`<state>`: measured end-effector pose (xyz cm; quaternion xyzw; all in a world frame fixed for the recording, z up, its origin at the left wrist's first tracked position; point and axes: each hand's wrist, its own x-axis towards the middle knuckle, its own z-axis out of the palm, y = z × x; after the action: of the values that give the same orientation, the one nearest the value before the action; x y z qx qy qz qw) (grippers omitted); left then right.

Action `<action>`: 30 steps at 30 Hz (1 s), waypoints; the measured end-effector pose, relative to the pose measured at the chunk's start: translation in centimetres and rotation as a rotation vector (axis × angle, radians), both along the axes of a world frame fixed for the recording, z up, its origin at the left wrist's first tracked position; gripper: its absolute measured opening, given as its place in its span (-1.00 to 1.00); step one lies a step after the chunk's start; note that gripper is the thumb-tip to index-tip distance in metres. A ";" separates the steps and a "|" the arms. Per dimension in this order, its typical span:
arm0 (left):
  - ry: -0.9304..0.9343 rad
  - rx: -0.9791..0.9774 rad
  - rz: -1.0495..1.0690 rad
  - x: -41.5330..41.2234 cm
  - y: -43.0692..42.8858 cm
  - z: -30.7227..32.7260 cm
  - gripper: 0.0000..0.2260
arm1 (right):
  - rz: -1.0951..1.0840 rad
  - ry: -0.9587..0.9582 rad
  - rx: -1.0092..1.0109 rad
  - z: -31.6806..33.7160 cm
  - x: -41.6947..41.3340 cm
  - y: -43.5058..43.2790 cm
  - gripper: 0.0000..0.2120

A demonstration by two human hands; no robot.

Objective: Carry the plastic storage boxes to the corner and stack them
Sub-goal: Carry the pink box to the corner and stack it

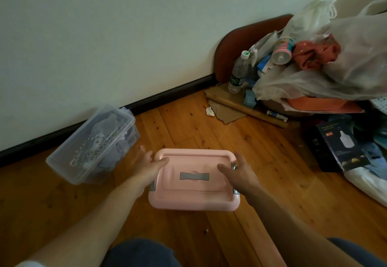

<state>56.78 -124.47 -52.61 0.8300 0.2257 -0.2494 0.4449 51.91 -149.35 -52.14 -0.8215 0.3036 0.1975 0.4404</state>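
On the wooden floor (209,130), a lidded pink box (193,193) is flanked by both hands.
Its short ends are touched by the left hand (149,165) and the right hand (240,172), thumbs laid on the lid, fingers stretched out rather than curled. A clear box (92,147) holding cloth is seen just left, against the wall. Plastic bags (345,67), a green-labelled water bottle (237,74) and a dark carton (343,147) are heaped in the corner; their print cannot be read.
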 end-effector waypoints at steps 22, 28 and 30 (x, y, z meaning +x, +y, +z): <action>0.188 -0.056 -0.040 -0.4 0.5 -1.3 -0.21 | -0.046 0.152 0.163 -0.9 -1.2 -0.4 -0.11; 0.155 -0.093 0.014 -0.3 0.7 -1.5 -0.33 | -0.057 0.141 0.176 -1.0 -1.4 -0.7 -0.11; 0.147 -0.106 0.019 -0.3 0.6 -1.4 -0.34 | -0.062 0.123 0.175 -0.9 -1.5 -0.8 -0.13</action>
<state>56.49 -123.85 -54.06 0.7826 0.2520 -0.3169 0.4729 50.45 -150.14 -53.06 -0.7564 0.3368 0.2594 0.4970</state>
